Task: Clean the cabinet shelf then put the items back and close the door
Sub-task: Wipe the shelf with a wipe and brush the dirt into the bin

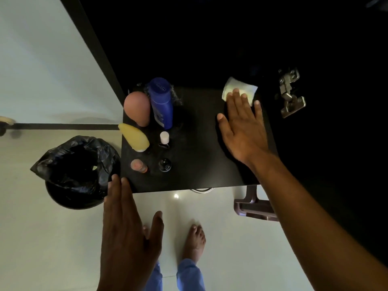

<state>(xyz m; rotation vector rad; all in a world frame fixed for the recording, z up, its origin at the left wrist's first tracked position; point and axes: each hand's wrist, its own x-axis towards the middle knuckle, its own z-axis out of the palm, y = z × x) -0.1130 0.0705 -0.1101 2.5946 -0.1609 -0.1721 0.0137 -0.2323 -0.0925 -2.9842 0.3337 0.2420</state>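
Biggest risk here, I'd say, is the wipe sweeping left into the bottles: the right hand [243, 127] lies flat with its fingers [236, 97] straight and slightly spread, fingertips pressing a folded white cloth [239, 87] at the back right of the black shelf [199, 160], and one long stroke across could knock over the tall blue bottle [161, 103] or the small white-capped bottle [164, 137], which look tippy (narrow bases, standing upright). The pink egg-shaped bottle [137, 108] touches the blue one, so a bump might send both down. The yellow teardrop bottle [134, 136] sits right at the left edge, and below it is the bin with its crinkly black bag [77, 169], so a nudge could drop it in there or onto the glossy pale floor [42, 227]. The left hand [128, 227] hovers open by the front left corner, fingers straight and together, holding nothing. The shelf looks matte and dusty near the bottles. A small orange bottle [138, 165] and a dark round cap [164, 164] sit near the front. The metal hinge [290, 93] on the right looks sharp-edged, easy to scrape knuckles on.
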